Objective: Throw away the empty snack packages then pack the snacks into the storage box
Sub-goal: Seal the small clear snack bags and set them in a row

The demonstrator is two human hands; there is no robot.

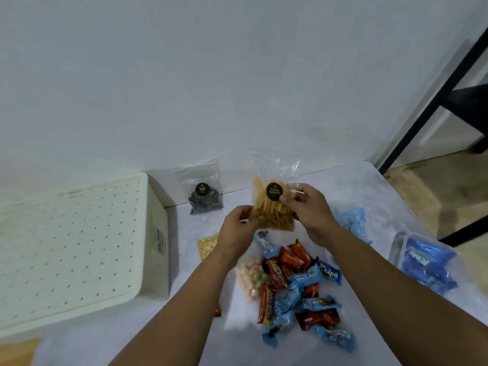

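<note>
Plain home room: bare white wall [184,75], snack-strewn table [369,186], wooden floor [422,202], black furniture leg [433,101].

Both bare forearms reach forward from the near edge, converging mid-frame. Left hand [239,223] raised, fingers curled, pinching the lower left side of a bag [272,210]. Right hand [307,204] slightly farther and higher, fingers and thumb pinching the bag's right side. Wrists straight.
</note>
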